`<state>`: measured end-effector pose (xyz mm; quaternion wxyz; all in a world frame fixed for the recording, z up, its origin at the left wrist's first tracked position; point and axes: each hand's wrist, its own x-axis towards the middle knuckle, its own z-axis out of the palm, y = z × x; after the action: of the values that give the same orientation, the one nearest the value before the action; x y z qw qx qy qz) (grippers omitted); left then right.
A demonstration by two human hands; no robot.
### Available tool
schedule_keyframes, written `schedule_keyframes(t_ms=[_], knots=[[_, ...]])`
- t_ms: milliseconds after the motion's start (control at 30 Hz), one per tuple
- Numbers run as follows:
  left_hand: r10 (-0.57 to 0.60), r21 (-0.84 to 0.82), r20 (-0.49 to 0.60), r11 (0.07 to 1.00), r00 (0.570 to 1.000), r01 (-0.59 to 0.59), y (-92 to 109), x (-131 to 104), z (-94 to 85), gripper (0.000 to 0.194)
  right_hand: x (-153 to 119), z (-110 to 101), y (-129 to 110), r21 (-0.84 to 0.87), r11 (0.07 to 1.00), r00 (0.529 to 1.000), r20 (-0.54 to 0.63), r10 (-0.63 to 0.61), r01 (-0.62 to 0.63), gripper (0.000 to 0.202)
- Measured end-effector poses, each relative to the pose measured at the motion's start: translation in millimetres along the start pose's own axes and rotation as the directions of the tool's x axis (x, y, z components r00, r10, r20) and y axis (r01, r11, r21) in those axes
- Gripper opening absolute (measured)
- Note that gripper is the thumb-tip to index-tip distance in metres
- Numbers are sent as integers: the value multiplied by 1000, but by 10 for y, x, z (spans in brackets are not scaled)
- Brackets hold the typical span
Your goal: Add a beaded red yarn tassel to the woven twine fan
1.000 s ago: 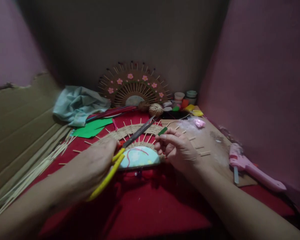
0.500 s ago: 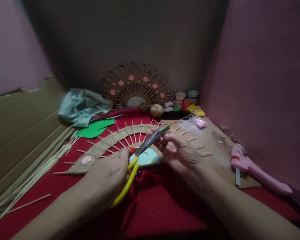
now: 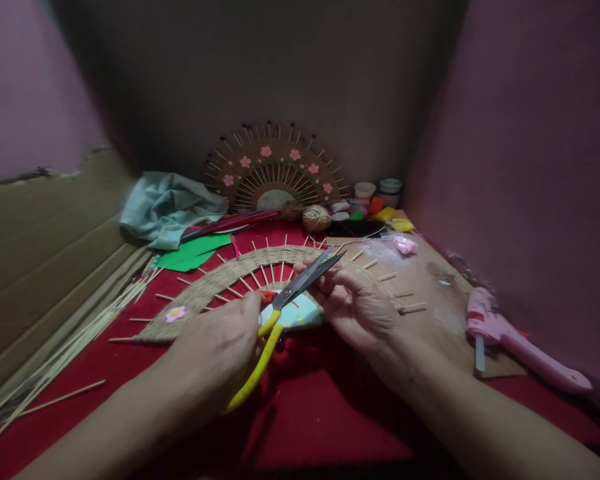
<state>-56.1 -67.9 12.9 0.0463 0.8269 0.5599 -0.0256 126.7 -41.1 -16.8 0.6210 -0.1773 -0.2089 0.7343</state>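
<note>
My left hand [image 3: 223,343] grips a pair of scissors [image 3: 300,280] by its yellow-wrapped handles. The blades stand a little apart and point up to the right, in front of my right fingertips. My right hand [image 3: 357,300] is pinched behind the blades; the small green piece seen there a moment ago is now hidden by them. Below and behind both hands lies a woven half-round fan [image 3: 245,267] of sticks and twine. A pink flower [image 3: 175,314] sits on its left end, and a light blue half-round centre [image 3: 300,315] shows between my hands.
A finished-looking flowered fan [image 3: 280,157] leans on the back wall. Green sheets [image 3: 193,253] and loose thin sticks [image 3: 80,347] lie left, by a light blue cloth [image 3: 167,207]. A twine ball [image 3: 316,219] is at the back; a pink glue gun [image 3: 520,347] rests right.
The scissor blades have come a little closer together, and the green piece near their tips has gone out of sight. The view has shifted slightly; both hands stay nearly in place.
</note>
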Motion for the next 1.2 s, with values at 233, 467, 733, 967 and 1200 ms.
schedule_keyframes(t_ms=[233,467,733,967,1200], knots=[[15,-67,-50,998,999,-19,-7,-7,27,32,1,-9,-9,-2,1000,1000,-5,24,-24,16],[29,-23,-48,999,998,-30,11,-17,6,34,-5,5,-4,-50,999,999,-32,13,-15,16],[75,31,-47,997,996,-73,-2,-27,37,38,0,-3,21,-14,999,998,-51,45,-46,16],[72,72,-42,995,996,-69,1,-12,34,34,4,-6,29,26,998,997,-47,63,-62,19],[88,47,-54,995,995,-86,-45,-14,86,30,5,-9,38,-29,998,998,-41,49,-50,17]])
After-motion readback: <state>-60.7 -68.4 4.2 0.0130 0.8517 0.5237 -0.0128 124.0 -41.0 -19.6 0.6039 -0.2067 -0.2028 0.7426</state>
